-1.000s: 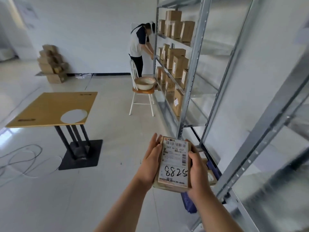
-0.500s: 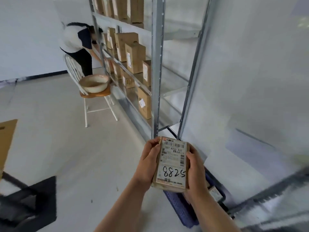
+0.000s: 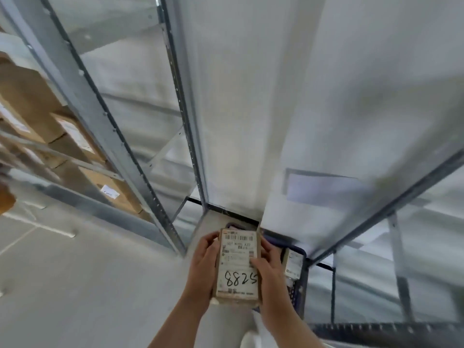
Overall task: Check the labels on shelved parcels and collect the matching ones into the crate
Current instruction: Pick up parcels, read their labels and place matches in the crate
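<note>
1 parcel [image 3: 238,268], L hand [image 3: 202,267] & R hand [image 3: 272,280] gripping sides

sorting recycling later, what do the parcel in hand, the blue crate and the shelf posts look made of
Parcel: brown cardboard, matt, with a white paper label. Crate: likely moulded plastic, blue, its wall pierced with holes. Shelf posts: grey metal, probably galvanised steel, dull sheen, punched holes.
</note>
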Motion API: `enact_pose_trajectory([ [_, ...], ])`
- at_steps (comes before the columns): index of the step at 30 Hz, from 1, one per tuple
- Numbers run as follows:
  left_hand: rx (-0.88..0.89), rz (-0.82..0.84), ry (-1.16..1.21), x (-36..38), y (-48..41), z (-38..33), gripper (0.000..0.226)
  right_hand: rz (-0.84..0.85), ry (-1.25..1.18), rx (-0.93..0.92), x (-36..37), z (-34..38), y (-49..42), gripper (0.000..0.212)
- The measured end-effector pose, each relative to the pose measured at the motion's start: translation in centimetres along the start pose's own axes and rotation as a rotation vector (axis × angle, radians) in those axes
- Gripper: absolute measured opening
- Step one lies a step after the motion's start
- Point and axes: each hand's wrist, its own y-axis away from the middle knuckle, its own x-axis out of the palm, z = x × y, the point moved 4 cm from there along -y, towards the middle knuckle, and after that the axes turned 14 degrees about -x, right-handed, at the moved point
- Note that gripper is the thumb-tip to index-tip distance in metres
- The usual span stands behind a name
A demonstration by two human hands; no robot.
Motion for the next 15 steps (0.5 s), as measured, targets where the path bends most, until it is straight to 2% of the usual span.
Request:
enact_pose_trajectory([
  [6, -0.081, -0.012, -0.133, 2.5, -7.4, 2.3, 0.027, -0.140, 0.025, 0.055, -3.4, -4.2, -6.5, 0.059],
  [8, -0.102, -0.038, -0.212, 3.3, -10.2, 3.3, 0.027, -0.155, 0.057, 0.055, -4.6, -6.0, -8.8, 0.052],
  [15, -0.214, -0.024, -0.380, 3.9, -21.5, 8.6, 0.021, -0.307, 0.122, 0.126, -7.8, -14.7, -16.1, 0.059],
])
